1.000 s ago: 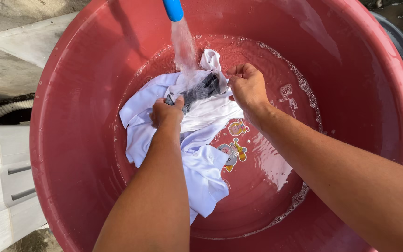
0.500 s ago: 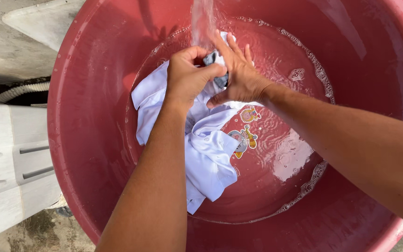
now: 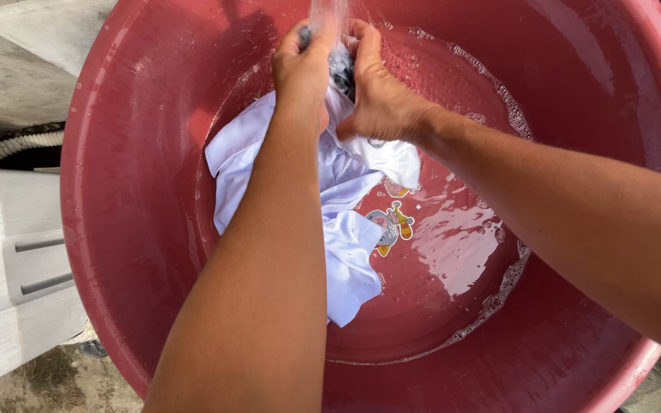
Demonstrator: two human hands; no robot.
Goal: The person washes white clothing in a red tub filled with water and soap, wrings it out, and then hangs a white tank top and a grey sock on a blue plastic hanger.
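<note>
A white shirt (image 3: 346, 252) with a dark grey patch lies in shallow water inside a big red plastic basin (image 3: 124, 229). My left hand (image 3: 304, 69) and my right hand (image 3: 380, 95) are pressed together at the far side of the basin. Both grip the shirt's dark grey part (image 3: 340, 70), lifted a little above the water. A stream of water (image 3: 327, 15) falls from above onto my hands and the cloth. The rest of the shirt hangs down and trails toward me in the water.
Colourful cartoon stickers (image 3: 392, 222) show on the basin floor beside the shirt. Foam rings the water's edge (image 3: 510, 275). A white plastic object (image 3: 9, 283) stands left of the basin, with a ribbed hose (image 3: 9, 147) and concrete ground (image 3: 9, 69) behind it.
My hands came together, closed on the dark part of the shirt and raised it up under the falling water. The blue spout has left the view.
</note>
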